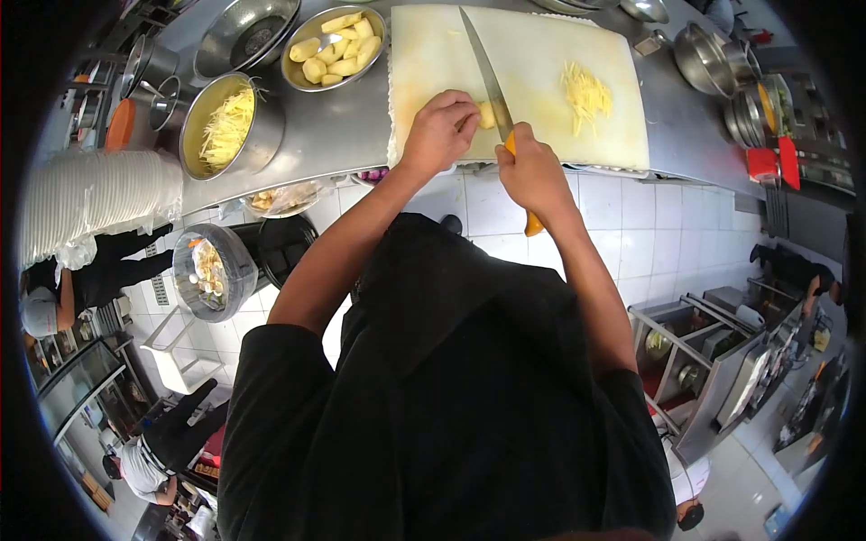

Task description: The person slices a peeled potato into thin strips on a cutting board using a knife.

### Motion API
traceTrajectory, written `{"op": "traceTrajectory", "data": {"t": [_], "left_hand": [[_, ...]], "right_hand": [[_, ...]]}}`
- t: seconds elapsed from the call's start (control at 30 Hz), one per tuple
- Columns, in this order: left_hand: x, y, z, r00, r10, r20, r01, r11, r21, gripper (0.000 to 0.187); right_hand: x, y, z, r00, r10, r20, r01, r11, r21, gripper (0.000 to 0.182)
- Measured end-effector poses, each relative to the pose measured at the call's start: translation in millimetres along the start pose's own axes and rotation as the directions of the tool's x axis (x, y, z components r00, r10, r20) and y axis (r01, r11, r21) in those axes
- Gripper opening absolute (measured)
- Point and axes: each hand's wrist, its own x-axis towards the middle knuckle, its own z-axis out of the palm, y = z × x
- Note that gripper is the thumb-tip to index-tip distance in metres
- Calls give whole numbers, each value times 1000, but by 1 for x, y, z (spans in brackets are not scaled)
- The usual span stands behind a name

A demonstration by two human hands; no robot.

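Note:
My right hand (pixel 536 171) is wrapped round the orange-yellow handle of a long kitchen knife (pixel 484 68), whose blade points away across the white cutting board (pixel 532 45). Just left of the blade lies a peeled potato piece (pixel 487 114). The bent fingers of my left hand (pixel 440 131) press on that piece near the board's front edge. Over on the right half of the board is a small heap of potato shreds (pixel 586 95).
Left of the board, a metal bowl (pixel 288 68) holds peeled potatoes and a pot (pixel 271 135) holds more shreds. Stacked plastic containers (pixel 99 212) stand further left. A lined waste bin (pixel 225 311) is on the floor. Metal bowls (pixel 704 59) sit at right. Several people are around.

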Motion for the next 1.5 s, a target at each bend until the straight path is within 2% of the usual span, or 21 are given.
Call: {"op": "traceTrajectory", "data": {"t": [0.1, 0.6, 0.83, 1.03, 1.1, 1.4, 1.5], "left_hand": [[0, -1, 1, 1000, -8, -2, 8, 1000, 13, 9], [0, 1, 0, 1000, -3, -14, 3, 1000, 0, 9], [0, 1, 1, 1000, -10, -10, 10, 1000, -18, 9], [-1, -1, 0, 999, 8, -32, -8, 1000, 12, 9], [-1, 0, 2, 999, -28, -28, 27, 1000, -14, 7], [1, -1, 1, 998, 55, -36, -54, 998, 41, 9], [0, -1, 2, 999, 22, -31, -22, 1000, 11, 9]], "right_hand": [[-10, -9, -11, 998, 40, 39, -40, 999, -10, 26], [-13, -7, -10, 997, 44, 68, -42, 999, -35, 27], [-9, -6, -11, 997, 25, 69, -24, 1000, -20, 26], [11, 7, 15, 999, -3, 46, 3, 1000, 12, 24], [8, 6, 9, 999, 4, 44, -5, 1000, 13, 24], [-11, -3, -7, 999, 10, 36, -9, 1000, -15, 27], [-12, -4, -8, 999, 10, 37, -10, 1000, -17, 27]]}}
